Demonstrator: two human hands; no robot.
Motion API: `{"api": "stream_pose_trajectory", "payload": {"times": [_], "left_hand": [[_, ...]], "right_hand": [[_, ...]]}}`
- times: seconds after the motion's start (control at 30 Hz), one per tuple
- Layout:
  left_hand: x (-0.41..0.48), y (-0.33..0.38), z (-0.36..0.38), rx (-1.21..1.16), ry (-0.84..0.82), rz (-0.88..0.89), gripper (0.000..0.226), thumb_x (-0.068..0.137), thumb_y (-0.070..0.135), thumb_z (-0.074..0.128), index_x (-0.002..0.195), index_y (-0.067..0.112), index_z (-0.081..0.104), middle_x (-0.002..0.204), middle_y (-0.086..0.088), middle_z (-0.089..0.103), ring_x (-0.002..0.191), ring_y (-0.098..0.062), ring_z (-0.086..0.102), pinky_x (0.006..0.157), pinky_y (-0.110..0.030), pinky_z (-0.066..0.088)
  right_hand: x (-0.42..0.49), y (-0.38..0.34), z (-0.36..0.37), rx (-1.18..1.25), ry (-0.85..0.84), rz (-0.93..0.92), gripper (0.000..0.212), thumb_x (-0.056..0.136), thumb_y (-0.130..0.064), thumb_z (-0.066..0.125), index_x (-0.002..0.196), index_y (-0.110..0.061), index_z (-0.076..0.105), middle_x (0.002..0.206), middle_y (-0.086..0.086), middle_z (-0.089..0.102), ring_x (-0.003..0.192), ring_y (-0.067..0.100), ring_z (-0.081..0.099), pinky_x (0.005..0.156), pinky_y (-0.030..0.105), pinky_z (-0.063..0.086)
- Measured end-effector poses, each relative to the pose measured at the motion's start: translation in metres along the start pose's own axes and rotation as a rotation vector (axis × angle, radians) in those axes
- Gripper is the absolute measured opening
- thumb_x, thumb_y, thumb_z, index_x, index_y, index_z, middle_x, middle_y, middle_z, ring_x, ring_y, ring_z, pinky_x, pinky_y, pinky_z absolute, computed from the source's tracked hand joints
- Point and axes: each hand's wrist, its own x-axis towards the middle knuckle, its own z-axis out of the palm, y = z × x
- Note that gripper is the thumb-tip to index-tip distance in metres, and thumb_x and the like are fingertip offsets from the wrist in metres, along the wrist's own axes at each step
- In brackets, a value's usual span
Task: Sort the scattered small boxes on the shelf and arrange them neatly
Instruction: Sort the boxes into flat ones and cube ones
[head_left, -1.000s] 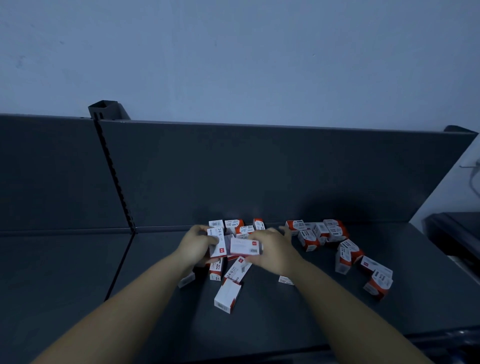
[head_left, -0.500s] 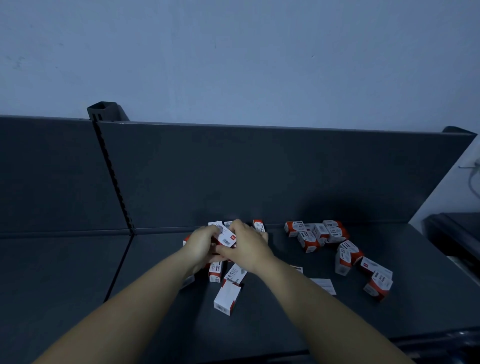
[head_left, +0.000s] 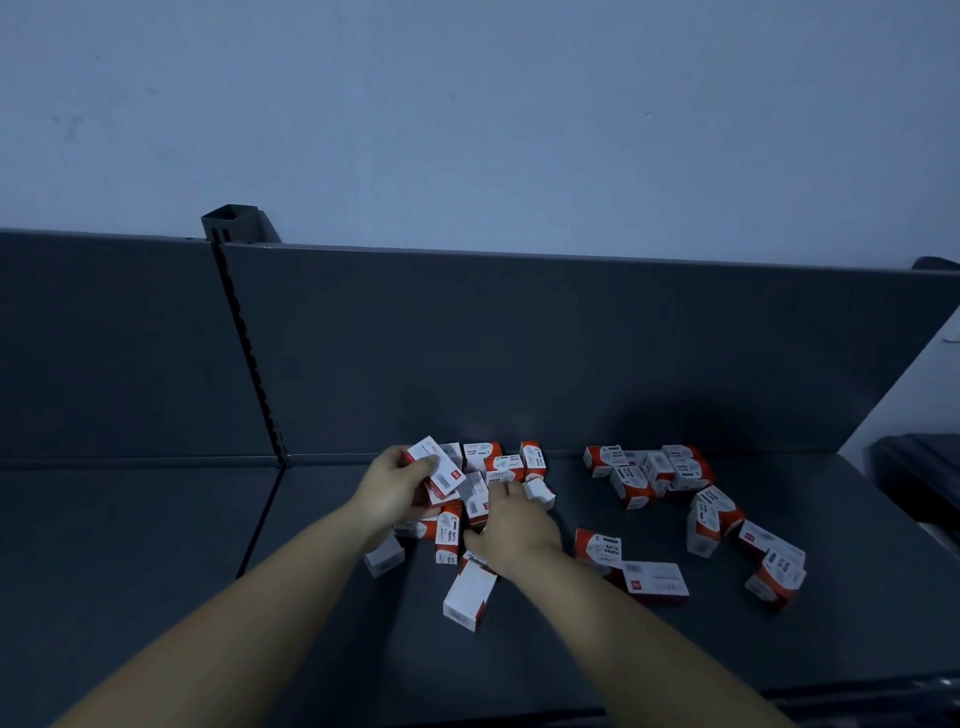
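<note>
Pale wall (head_left: 467, 104) across the top half. Below it, dark grey back panel (head_left: 571, 338), upright. At its foot, flat grey shelf (head_left: 571, 670), filling the lower part of the view. Reaching in from the bottom edge, bare left forearm (head_left: 234, 623) and right forearm (head_left: 623, 629), converging toward the middle of the shelf. At left, slotted post (head_left: 244, 338) splitting the panel. At the far right edge, black thing (head_left: 919, 478), too dim to name.

Scattered on the shelf, small red-and-white boxes in loose groups. Middle pile (head_left: 501, 460) against the panel, some upright, some tipped, under and just beyond both hands. Right pile (head_left: 649, 470) also near the panel, apart from the middle one. Nearer and further right, strays (head_left: 711, 519) trailing toward the front right corner.

Hands close together, not touching each other. Left hand (head_left: 389, 491): fingers curled round a tilted box (head_left: 439, 467) at the middle pile's left edge. Right hand (head_left: 511, 525): back up, fingers stretched onto the middle pile, tips hidden among the boxes; gripping or only touching, impossible to tell.

Just right of the right forearm, flat box (head_left: 657, 579). In front of the hands, white-faced front box (head_left: 470, 597), lying alone. Beside the left wrist, small box (head_left: 384, 558), tipped.
</note>
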Motion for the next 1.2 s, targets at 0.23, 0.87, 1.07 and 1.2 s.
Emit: {"api": "stream_pose_trajectory", "payload": {"times": [0.23,0.87,1.07,1.2], "left_hand": [[-0.001,-0.004,-0.001,0.011,-0.056,-0.007,0.024,0.096,0.018,0.061,0.116,0.008,0.053,0.105,-0.017,0.071,0.093,-0.028,0.072,0.071,-0.04,0.061],[0.005,-0.006,-0.016,-0.052,-0.007,-0.022,0.022,0.094,0.018,0.063,0.111,0.009,0.052,0.1,-0.017,0.071,0.087,-0.028,0.073,0.063,-0.037,0.06],[0.004,-0.007,-0.031,-0.011,0.025,0.014,0.027,0.09,0.022,0.069,0.108,0.005,0.057,0.089,-0.014,0.075,0.076,-0.025,0.072,0.06,-0.033,0.056],[0.007,-0.006,-0.036,0.021,0.023,0.02,0.03,0.089,0.026,0.071,0.109,0.007,0.057,0.091,-0.014,0.075,0.078,-0.027,0.071,0.062,-0.033,0.055]], "right_hand": [[-0.001,-0.004,0.0,-0.037,-0.099,0.192,0.078,0.087,-0.06,0.056,0.144,-0.016,0.025,0.128,0.008,0.057,0.115,0.027,0.058,0.072,0.033,0.045],[0.03,-0.027,-0.021,0.073,0.045,0.041,0.051,0.096,-0.027,0.061,0.134,-0.013,0.03,0.113,0.012,0.065,0.1,0.026,0.065,0.068,0.031,0.046],[0.041,-0.029,-0.008,-0.045,0.066,0.076,0.06,0.099,-0.031,0.055,0.146,-0.013,0.024,0.12,0.012,0.063,0.108,0.026,0.062,0.072,0.031,0.047],[0.044,-0.028,-0.003,-0.044,0.03,0.096,0.07,0.096,-0.033,0.06,0.15,-0.014,0.02,0.125,0.011,0.061,0.113,0.027,0.06,0.08,0.034,0.051]]}}
